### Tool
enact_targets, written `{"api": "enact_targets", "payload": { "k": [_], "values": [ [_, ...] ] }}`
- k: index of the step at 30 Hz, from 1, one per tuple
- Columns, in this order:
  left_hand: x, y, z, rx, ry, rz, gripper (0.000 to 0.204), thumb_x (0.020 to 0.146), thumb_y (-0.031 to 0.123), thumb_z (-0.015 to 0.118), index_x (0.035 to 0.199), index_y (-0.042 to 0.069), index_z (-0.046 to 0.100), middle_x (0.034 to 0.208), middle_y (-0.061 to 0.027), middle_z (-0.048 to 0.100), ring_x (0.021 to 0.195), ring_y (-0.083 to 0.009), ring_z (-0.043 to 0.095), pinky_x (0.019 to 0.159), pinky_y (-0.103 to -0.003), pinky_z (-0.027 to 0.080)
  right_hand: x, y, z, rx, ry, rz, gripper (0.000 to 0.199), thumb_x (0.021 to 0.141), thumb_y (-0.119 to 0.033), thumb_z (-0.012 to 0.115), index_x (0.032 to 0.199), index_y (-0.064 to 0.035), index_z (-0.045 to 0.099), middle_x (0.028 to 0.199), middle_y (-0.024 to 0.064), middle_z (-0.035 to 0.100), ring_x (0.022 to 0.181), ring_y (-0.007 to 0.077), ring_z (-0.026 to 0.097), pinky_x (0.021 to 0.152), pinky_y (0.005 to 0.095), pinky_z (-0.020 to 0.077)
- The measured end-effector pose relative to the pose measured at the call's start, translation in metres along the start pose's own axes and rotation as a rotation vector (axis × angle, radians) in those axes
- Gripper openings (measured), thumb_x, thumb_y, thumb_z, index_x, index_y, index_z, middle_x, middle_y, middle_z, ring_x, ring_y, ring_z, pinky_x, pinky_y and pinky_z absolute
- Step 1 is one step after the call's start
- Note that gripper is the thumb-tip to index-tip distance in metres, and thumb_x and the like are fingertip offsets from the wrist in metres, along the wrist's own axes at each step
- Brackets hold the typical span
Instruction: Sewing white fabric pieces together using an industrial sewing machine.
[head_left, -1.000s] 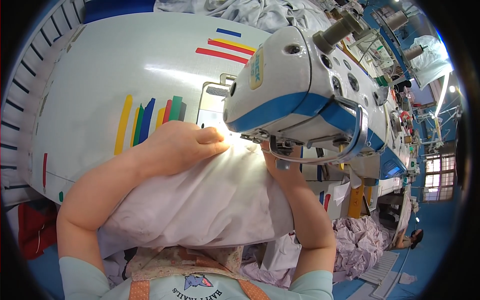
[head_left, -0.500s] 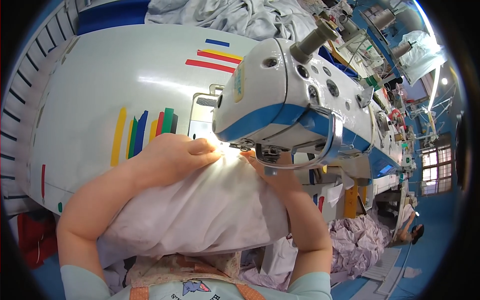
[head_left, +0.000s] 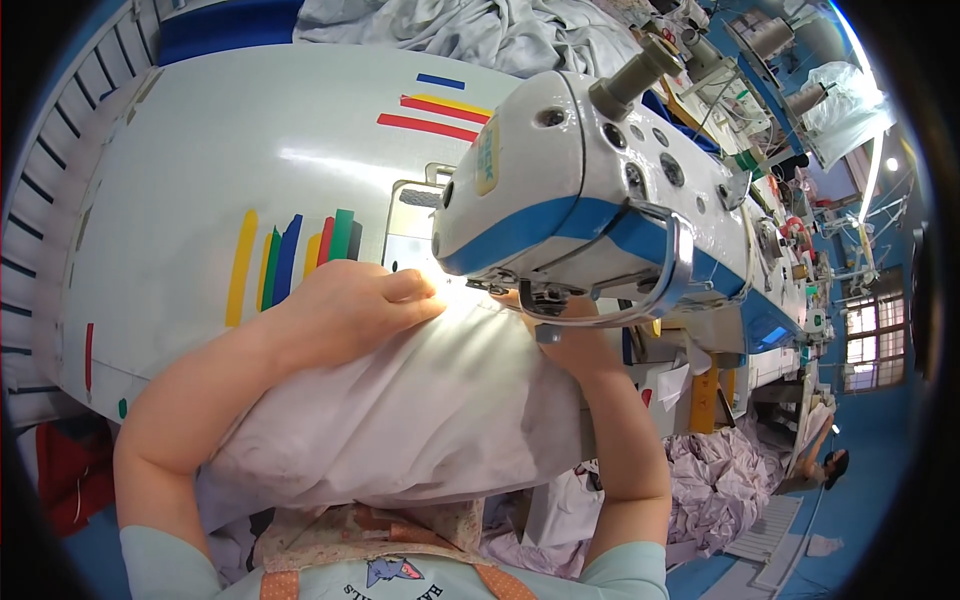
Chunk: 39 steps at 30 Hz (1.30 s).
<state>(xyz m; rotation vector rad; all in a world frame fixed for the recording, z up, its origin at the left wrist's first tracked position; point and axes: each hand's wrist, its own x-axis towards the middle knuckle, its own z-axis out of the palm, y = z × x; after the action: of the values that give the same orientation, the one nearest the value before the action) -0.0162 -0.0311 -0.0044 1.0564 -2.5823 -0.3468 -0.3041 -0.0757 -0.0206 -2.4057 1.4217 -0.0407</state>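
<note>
A white sewing machine [head_left: 560, 160] with a blue stripe stands over the table, its lamp lighting the needle area. Pale, whitish-pink fabric [head_left: 410, 430] spreads from under the machine head down over my lap. My left hand [head_left: 375, 312] is closed at the fabric's far edge, thumb and fingers pinched together just left of the needle area. To the right of the needle, my right hand [head_left: 570, 345] reaches to the fabric beneath the machine head. The head and its curved metal guard [head_left: 675, 260] hide most of that hand's fingers.
Coloured tape strips [head_left: 285, 260] are stuck on the white table [head_left: 170, 200]. Grey cloth [head_left: 460, 35] lies heaped beyond it. Crumpled pinkish fabric [head_left: 715, 490] is piled at the right. A person [head_left: 815, 455] sits farther off, near other machines.
My right hand has shifted a little to the right, away from the needle. My left hand stays pinched at the fabric edge. The whole view has moved slightly.
</note>
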Motion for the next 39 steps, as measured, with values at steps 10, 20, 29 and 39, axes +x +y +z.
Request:
{"api": "enact_targets", "payload": {
  "k": [10, 20, 29, 39],
  "values": [
    [0.002, 0.001, -0.001, -0.102, 0.023, -0.051, 0.029, 0.085, 0.016, 0.057, 0.112, 0.017, 0.064, 0.107, -0.0011, 0.065, 0.08, -0.0214, 0.062, 0.069, -0.034, 0.051, 0.001, -0.004, 0.011, 0.064, 0.3, -0.23, 0.011, 0.082, -0.015, 0.063, 0.082, -0.0065, 0.069, 0.074, 0.0099, 0.064, 0.071, 0.0283, 0.061, 0.064, 0.039, 0.0456],
    [0.003, 0.001, -0.003, -0.145, 0.002, -0.021, 0.024, 0.088, 0.019, 0.057, 0.111, 0.019, 0.065, 0.109, 0.0008, 0.065, 0.089, -0.0211, 0.063, 0.075, -0.032, 0.052, 0.006, -0.028, -0.006, 0.009, 0.379, -0.323, 0.01, 0.08, -0.017, 0.066, 0.086, -0.0118, 0.072, 0.071, 0.0069, 0.063, 0.067, 0.0251, 0.06, 0.062, 0.0365, 0.0447],
    [-0.001, -0.002, -0.001, -0.116, 0.009, 0.018, 0.029, 0.085, 0.016, 0.058, 0.113, 0.022, 0.064, 0.111, 0.0027, 0.064, 0.088, -0.0211, 0.063, 0.073, -0.033, 0.052, 0.006, -0.009, -0.001, -0.065, 0.209, -0.342, 0.03, 0.079, -0.013, 0.065, 0.104, -0.0279, 0.07, 0.078, 0.0044, 0.062, 0.069, 0.0212, 0.059, 0.063, 0.0355, 0.0449],
    [0.002, -0.011, -0.005, -0.085, 0.024, 0.036, 0.027, 0.085, 0.012, 0.053, 0.109, 0.019, 0.063, 0.11, 0.0034, 0.063, 0.082, -0.0214, 0.062, 0.068, -0.034, 0.051, -0.001, 0.004, -0.001, 0.263, 0.177, -0.029, 0.015, 0.091, -0.017, 0.054, 0.094, -0.0085, 0.066, 0.091, 0.011, 0.064, 0.087, 0.0272, 0.059, 0.081, 0.0387, 0.0464]
  ]
}}
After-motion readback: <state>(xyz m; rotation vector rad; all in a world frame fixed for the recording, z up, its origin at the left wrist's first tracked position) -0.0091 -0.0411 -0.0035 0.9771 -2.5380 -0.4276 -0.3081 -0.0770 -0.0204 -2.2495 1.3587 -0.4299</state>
